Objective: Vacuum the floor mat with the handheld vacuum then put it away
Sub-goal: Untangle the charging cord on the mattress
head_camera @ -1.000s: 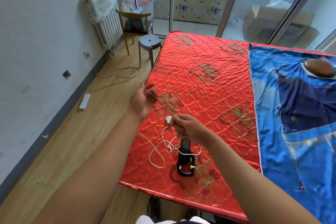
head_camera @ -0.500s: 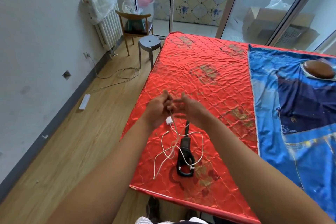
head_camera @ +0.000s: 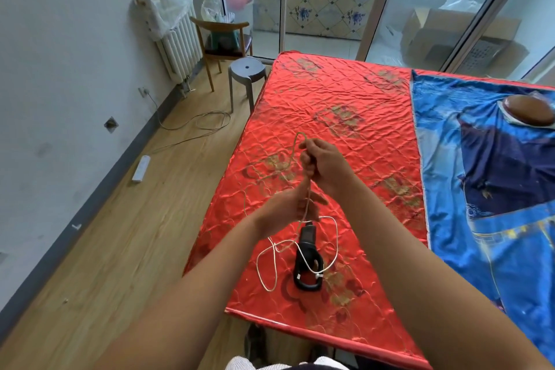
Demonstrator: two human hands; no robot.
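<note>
Grey round stool (head_camera: 247, 69) off left, no bother. L hand (head_camera: 285, 208), fingers fairly straight, feeds thin white charging cord (head_camera: 336, 237) – pinch unclear. Black handheld vacuum (head_camera: 307, 239) lies on red quilted satin mat (head_camera: 345, 105), cord draped over it: snag risk. R hand (head_camera: 326, 165) curls round the gathered loop, prob. coiling for storage.

Right hand (head_camera: 326, 164) fisted (farther out); left hand (head_camera: 285, 209) nearer.
</note>
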